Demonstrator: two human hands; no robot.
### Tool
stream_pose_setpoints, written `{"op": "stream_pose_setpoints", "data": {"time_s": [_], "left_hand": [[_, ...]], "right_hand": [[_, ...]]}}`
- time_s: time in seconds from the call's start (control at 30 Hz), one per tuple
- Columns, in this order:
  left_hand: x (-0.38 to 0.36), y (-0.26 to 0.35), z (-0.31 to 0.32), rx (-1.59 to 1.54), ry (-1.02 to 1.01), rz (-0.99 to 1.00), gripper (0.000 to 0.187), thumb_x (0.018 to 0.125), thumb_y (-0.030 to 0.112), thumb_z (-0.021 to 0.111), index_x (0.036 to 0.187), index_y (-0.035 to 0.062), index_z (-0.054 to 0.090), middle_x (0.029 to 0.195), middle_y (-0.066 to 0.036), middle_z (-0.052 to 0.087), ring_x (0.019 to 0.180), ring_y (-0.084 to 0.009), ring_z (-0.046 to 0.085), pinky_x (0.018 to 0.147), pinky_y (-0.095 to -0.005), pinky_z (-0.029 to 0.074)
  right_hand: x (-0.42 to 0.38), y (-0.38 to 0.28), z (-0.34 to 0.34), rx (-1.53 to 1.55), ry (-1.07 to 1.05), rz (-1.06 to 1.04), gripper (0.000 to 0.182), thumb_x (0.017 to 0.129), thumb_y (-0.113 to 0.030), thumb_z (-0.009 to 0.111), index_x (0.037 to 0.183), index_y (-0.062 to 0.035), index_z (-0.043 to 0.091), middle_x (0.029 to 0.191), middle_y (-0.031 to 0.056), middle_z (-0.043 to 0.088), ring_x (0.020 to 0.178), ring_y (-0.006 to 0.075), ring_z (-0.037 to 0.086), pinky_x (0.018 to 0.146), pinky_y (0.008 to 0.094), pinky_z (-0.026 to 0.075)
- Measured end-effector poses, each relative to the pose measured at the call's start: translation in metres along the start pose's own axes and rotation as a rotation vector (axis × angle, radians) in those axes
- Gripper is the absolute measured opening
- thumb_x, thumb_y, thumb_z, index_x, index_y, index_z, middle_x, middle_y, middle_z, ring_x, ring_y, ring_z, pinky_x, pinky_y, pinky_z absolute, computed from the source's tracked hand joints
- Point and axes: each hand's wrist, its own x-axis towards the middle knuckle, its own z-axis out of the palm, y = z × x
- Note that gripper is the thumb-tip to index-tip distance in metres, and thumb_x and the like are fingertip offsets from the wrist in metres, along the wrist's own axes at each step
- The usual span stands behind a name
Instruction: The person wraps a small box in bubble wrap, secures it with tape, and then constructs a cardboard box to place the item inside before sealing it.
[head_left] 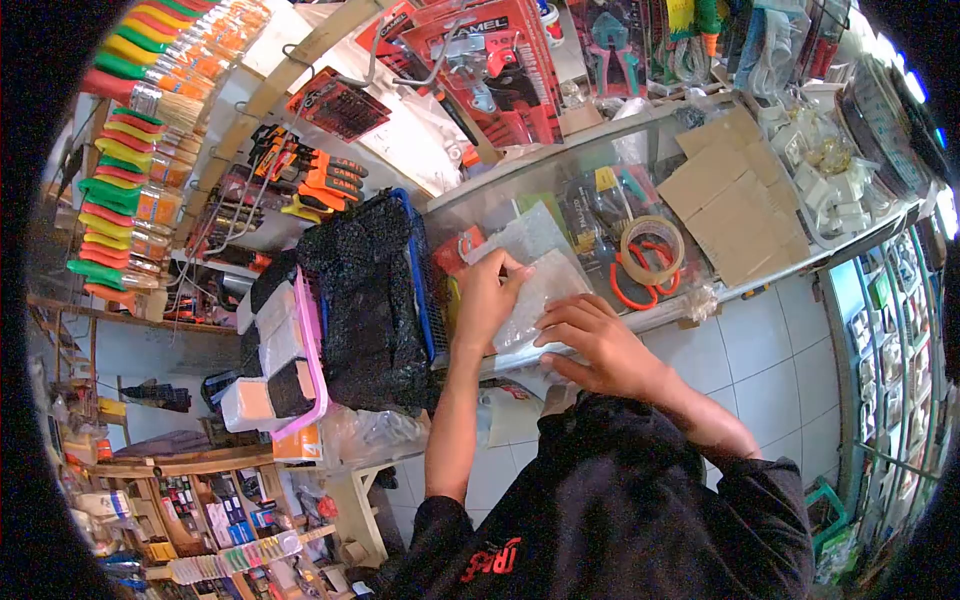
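Note:
On the glass counter lies a clear plastic sheet or bag (545, 284). My left hand (488, 295) is over its left part, thumb and forefinger pinched together at its upper edge; what they grip is too small to make out. My right hand (592, 345) rests on the lower right part, fingers spread and slightly curled. Another translucent plastic piece (533, 232) lies just beyond. To the right are a roll of tan tape (652, 250) and red-handled scissors (640, 296), the tape partly over the scissors.
Flattened cardboard (735, 200) covers the counter's right part. A blue basket (425, 285) with black wrap and a pink tray (312, 350) stand at the left. Packaged tools (490, 75) hang above the counter; paintbrushes (145, 190) hang at far left.

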Motion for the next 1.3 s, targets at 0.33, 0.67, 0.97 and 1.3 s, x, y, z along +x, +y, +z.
{"op": "stream_pose_setpoints", "data": {"time_s": [0.33, 0.67, 0.97, 1.3], "left_hand": [[0.001, -0.005, 0.009, 0.030, 0.029, -0.011, 0.019, 0.092, 0.017, 0.075, 0.092, -0.0005, 0.068, 0.079, -0.016, 0.071, 0.069, -0.0229, 0.068, 0.067, -0.0370, 0.052], [0.026, -0.050, -0.004, -0.362, -0.481, -0.300, 0.026, 0.096, 0.029, 0.077, 0.097, 0.0027, 0.074, 0.084, 0.002, 0.069, 0.076, -0.0078, 0.057, 0.070, -0.0273, 0.047], [0.038, -0.056, -0.006, -0.530, -0.635, -0.490, 0.028, 0.098, 0.032, 0.074, 0.105, 0.0047, 0.074, 0.097, 0.003, 0.070, 0.091, -0.0062, 0.059, 0.081, -0.0253, 0.047], [0.073, -0.059, -0.001, -0.213, -0.354, -0.228, 0.040, 0.095, 0.037, 0.076, 0.116, 0.0033, 0.069, 0.109, -0.008, 0.072, 0.100, -0.0189, 0.065, 0.095, -0.0343, 0.050]], "right_hand": [[0.015, 0.005, 0.015, -0.131, -0.053, -0.081, 0.037, 0.088, -0.024, 0.077, 0.117, -0.0061, 0.062, 0.125, 0.0165, 0.060, 0.123, 0.0383, 0.056, 0.112, 0.0517, 0.040], [0.021, 0.014, 0.019, -0.277, -0.114, -0.093, 0.049, 0.087, -0.037, 0.077, 0.123, -0.0083, 0.059, 0.129, 0.0155, 0.056, 0.137, 0.0388, 0.047, 0.119, 0.0574, 0.031], [0.025, 0.019, 0.015, -0.471, -0.243, -0.108, 0.060, 0.089, -0.049, 0.071, 0.131, -0.0089, 0.056, 0.133, 0.0140, 0.053, 0.147, 0.0391, 0.036, 0.121, 0.0594, 0.026], [0.030, 0.022, 0.017, -0.451, -0.190, -0.127, 0.067, 0.081, -0.053, 0.077, 0.128, -0.0116, 0.056, 0.132, 0.0132, 0.052, 0.139, 0.0402, 0.043, 0.117, 0.0612, 0.030]]}}
